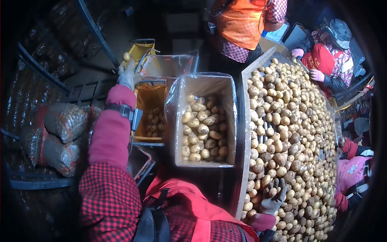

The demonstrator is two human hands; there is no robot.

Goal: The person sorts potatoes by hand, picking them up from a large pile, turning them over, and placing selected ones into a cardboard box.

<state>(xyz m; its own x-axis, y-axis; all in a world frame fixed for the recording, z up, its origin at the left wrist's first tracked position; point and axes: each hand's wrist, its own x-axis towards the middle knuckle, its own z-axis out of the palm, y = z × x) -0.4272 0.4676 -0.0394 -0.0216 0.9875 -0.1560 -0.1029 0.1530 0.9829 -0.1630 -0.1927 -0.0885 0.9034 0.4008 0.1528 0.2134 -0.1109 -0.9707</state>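
Observation:
My left hand, in a pale glove, reaches out at the upper left beside the crates, its fingers extended. A single potato is just above the fingertips and looks apart from them. Past it stands a yellow crate. My right hand, also gloved, lies with spread fingers on the heap of potatoes covering the sorting table. Some potatoes show between and around those fingers, and none is plainly gripped. Between my arms, a plastic-lined cardboard box holds many potatoes.
An orange-lined crate with some potatoes stands left of the box. Behind it is another plastic-lined container. Filled sacks and metal rails are at the left. Co-workers stand around the table.

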